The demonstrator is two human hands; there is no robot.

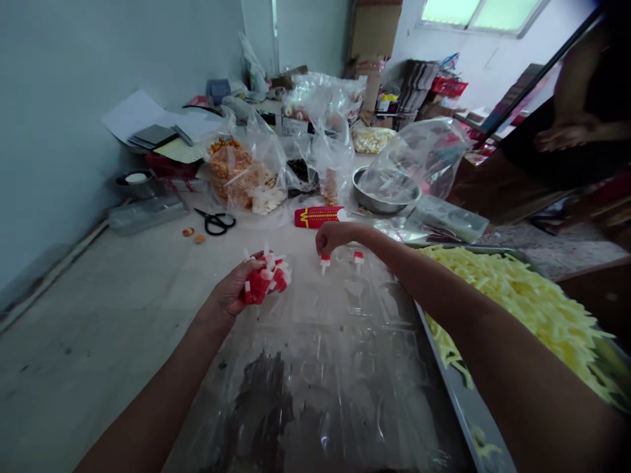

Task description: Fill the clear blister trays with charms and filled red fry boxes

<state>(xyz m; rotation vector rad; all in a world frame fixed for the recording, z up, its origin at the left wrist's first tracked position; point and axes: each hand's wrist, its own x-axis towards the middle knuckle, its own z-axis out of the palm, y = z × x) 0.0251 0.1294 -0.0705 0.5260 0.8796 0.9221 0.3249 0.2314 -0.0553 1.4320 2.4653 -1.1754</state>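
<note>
My left hand [239, 282] is closed around a handful of small red-and-white popsicle-shaped pieces [263, 281] with short white sticks. Under the pinched fingers of my right hand [334, 238] is a similar popsicle-shaped piece [325, 264], its stick pointing towards me. The fingertips touch its red end and partly hide it. To the right, another popsicle-shaped piece [358, 261] lies by itself at the far edge of the clear plastic moulded trays [325, 309]. These trays have shallow cavities and cover the middle of the table.
Black scissors [217, 223] and two small round pieces lie left of a red package [318, 217]. Bagged orange snacks [231, 171] and a metal bowl [384, 197] stand behind. A metal tray [446, 387] of yellow strips flanks the right. Another person's hands [566, 135] show at far right.
</note>
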